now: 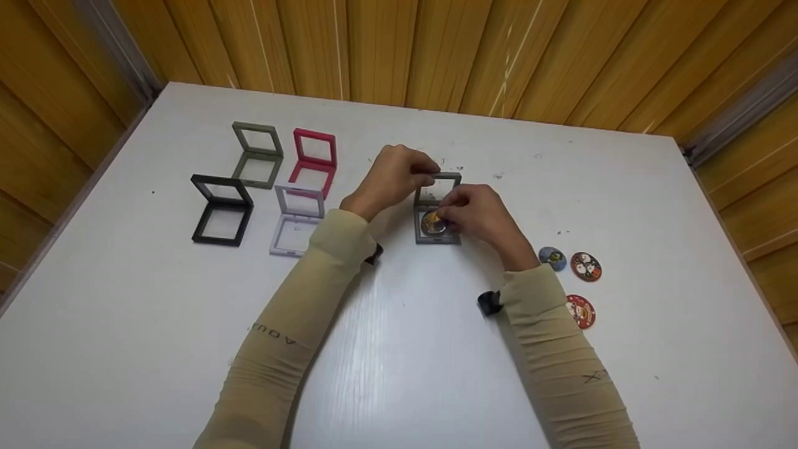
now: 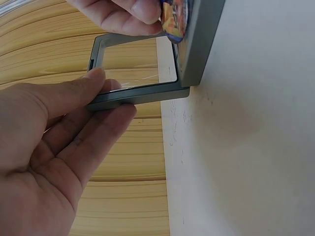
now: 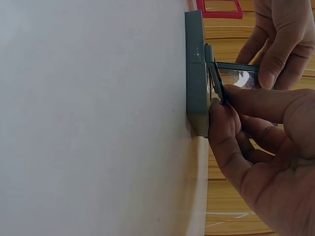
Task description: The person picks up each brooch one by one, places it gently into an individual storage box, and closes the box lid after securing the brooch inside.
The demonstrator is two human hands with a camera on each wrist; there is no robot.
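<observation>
A grey hinged display frame (image 1: pixel 425 241) stands open on the table, its lid raised at the back. My left hand (image 1: pixel 394 176) grips the lid's edge between thumb and fingers, as the left wrist view shows on the grey lid (image 2: pixel 138 94). Pinched in my right hand (image 1: pixel 483 215) is a round, colourful badge (image 1: pixel 429 226), tilted over the lower half of the frame. In the left wrist view the badge (image 2: pixel 174 19) shows an orange and blue face close to the frame's inner window. The right wrist view has it edge-on, partly hidden by my right fingers (image 3: pixel 226 120).
Left of my hands stand several open display frames: green (image 1: pixel 259 184), red (image 1: pixel 315 163), black (image 1: pixel 217 242) and pale lilac (image 1: pixel 283 252). To the right lie a blue badge (image 1: pixel 553 258), a dark patterned badge (image 1: pixel 586 267) and a red badge (image 1: pixel 583 310) partly behind my right sleeve.
</observation>
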